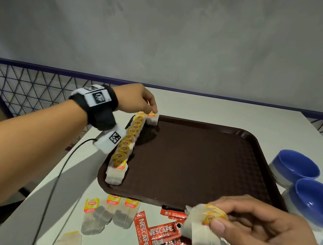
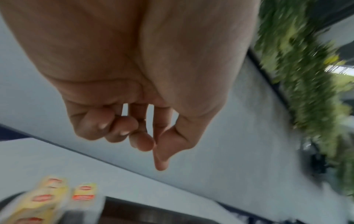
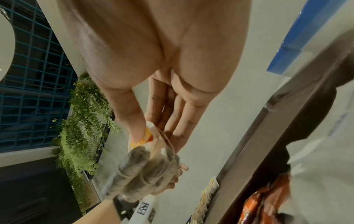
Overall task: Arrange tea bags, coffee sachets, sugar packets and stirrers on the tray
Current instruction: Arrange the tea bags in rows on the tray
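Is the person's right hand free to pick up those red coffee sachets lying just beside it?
Probably not yet: the right hand already pinches a bunch of paper tea bags, though the red Nescafe sachets lie uncovered close by.

L arm stretched fwd, left hand (image 1: 137,99) palm down, fingers (image 2: 141,141) curled, tips bunched, nothing gripped. Right hand (image 1: 261,230) near body, thumb + fingers pinching a bundle, other fingers straight.

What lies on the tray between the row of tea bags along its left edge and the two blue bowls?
Nothing: in the head view, the brown plastic tray is bare from the yellow-tagged tea bag row to its right rim, beside the blue bowls.
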The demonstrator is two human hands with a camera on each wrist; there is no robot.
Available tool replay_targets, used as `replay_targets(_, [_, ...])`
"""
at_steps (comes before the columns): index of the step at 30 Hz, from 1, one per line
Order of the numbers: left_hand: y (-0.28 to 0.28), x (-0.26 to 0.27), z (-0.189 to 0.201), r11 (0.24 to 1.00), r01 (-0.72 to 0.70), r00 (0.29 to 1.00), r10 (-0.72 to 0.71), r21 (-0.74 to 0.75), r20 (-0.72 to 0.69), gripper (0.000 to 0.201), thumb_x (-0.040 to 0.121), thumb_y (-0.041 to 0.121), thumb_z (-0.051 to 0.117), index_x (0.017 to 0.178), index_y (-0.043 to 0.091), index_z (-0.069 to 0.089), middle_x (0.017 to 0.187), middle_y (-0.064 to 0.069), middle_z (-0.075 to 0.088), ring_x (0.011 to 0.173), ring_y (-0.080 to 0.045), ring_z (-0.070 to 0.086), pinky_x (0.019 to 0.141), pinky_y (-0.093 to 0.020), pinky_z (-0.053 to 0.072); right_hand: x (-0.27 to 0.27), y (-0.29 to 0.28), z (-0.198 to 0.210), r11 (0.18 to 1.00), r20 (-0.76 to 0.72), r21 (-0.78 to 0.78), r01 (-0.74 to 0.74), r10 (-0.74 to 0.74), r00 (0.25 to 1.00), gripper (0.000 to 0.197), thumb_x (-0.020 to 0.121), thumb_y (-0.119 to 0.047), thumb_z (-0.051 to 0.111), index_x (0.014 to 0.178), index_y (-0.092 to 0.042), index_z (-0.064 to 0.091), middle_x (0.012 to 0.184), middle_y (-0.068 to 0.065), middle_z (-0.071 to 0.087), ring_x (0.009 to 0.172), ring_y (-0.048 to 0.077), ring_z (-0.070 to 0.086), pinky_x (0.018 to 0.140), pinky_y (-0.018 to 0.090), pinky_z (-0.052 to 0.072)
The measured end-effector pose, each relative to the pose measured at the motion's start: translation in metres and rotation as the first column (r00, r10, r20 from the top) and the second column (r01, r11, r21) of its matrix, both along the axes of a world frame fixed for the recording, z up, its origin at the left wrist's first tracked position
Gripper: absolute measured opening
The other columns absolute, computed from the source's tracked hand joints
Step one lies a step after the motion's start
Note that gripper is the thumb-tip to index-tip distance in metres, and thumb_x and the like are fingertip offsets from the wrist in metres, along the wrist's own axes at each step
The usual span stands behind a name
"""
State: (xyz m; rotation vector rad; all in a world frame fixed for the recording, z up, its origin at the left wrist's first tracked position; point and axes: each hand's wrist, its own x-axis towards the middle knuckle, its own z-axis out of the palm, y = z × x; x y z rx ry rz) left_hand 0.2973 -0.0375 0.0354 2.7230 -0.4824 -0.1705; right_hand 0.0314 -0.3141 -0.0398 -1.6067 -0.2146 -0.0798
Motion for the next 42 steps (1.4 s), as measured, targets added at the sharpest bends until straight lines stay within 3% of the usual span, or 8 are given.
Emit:
replay_targets(3, [0.005,-0.052,0.009,0.974,0.103,0.994,-0.107,-0.203,-0.009,0.018,0.095,0.017,0.069,0.098,0.032,0.079,0.076,0.010,0.065,0.057,-0.002,0.049,0.060,-0.023,0.040,-0.007,0.014,0.013,0.998,-0.013,0.037,0.047,-0.046,0.999,0.031,0.057,-0.024,0.100,0.080,-0.011,0.085,0.089,0.016,0.079,0.080,0.033,0.078,0.072,0.029,0.064])
replay_targets(7, [0.006,-0.129,-0.004,0.853,0.169,0.941,-0.289,-0.494,-0.177,0.012,0.096,0.015,0.071,0.107,0.019,0.076,0.089,-0.007,0.072,0.081,-0.018,0.064,0.075,-0.037,0.052,-0.018,0.021,0.024,0.999,-0.052,0.035,0.008,-0.007,0.999,0.023,0.060,-0.017,0.086,0.083,-0.016,0.084,0.086,0.014,0.080,0.077,0.028,0.076,0.069,0.028,0.063])
replay_targets(13, [0.009,-0.217,-0.018,0.627,0.156,0.783,-0.550,-0.763,-0.291,0.055,0.087,0.021,0.073,0.139,0.010,0.056,0.133,-0.016,0.065,0.124,-0.033,0.062,0.101,-0.036,0.052,-0.018,0.042,0.037,0.999,-0.040,0.029,-0.022,0.023,0.999,0.023,0.066,-0.019,0.087,0.088,-0.014,0.084,0.091,0.014,0.080,0.088,0.037,0.077,0.087,0.050,0.063])
replay_targets(17, [0.005,-0.252,-0.038,0.554,0.022,0.804,-0.505,-0.832,-0.315,0.060,0.083,0.022,0.077,0.139,0.014,0.056,0.130,-0.018,0.065,0.116,-0.026,0.064,0.099,-0.040,0.052,-0.013,0.057,0.045,0.997,-0.045,-0.055,-0.060,0.058,0.997,0.016,0.075,-0.017,0.086,0.091,-0.013,0.083,0.090,0.014,0.080,0.089,0.037,0.077,0.087,0.050,0.063])
replay_targets(22, [0.005,-0.274,-0.047,0.289,-0.356,0.750,-0.479,-0.889,-0.456,0.038,0.093,0.003,0.067,0.131,0.008,0.063,0.115,-0.028,0.069,0.100,-0.048,0.072,0.083,-0.042,0.064,-0.008,0.070,0.055,0.987,-0.027,-0.140,-0.077,0.074,0.997,0.014,0.082,-0.010,0.084,0.096,-0.012,0.083,0.088,0.011,0.080,0.082,0.030,0.077,0.076,0.037,0.062])
replay_targets(24, [0.005,-0.277,-0.046,0.208,-0.402,0.765,-0.458,-0.891,-0.452,0.031,0.092,0.003,0.064,0.122,0.005,0.068,0.108,-0.028,0.069,0.090,-0.046,0.073,0.078,-0.039,0.065,-0.006,0.076,0.057,0.986,-0.031,-0.138,-0.091,0.088,0.996,0.015,0.082,-0.009,0.084,0.097,-0.011,0.082,0.087,0.013,0.079,0.078,0.032,0.074,0.074,0.038,0.063])
replay_targets(29, [0.007,-0.272,-0.043,0.184,-0.364,0.850,-0.334,-0.913,-0.406,0.025,0.093,0.003,0.058,0.115,-0.006,0.065,0.098,-0.017,0.075,0.080,-0.024,0.075,0.072,-0.027,0.062,-0.002,0.084,0.063,0.987,-0.010,-0.139,-0.077,0.076,0.997,0.016,0.083,-0.008,0.084,0.098,-0.009,0.080,0.084,0.011,0.078,0.069,0.023,0.072,0.070,0.036,0.065])
replay_targets(42, [0.018,-0.248,-0.041,0.182,-0.321,0.899,-0.251,-0.930,-0.359,0.021,0.099,0.001,0.057,0.116,-0.003,0.068,0.097,-0.018,0.077,0.074,-0.025,0.075,0.069,-0.025,0.062,0.021,0.089,0.074,0.972,0.090,-0.226,-0.058,0.080,0.993,0.016,0.087,-0.007,0.080,0.103,-0.010,0.079,0.089,0.012,0.078,0.077,0.029,0.075,0.069,0.030,0.064])
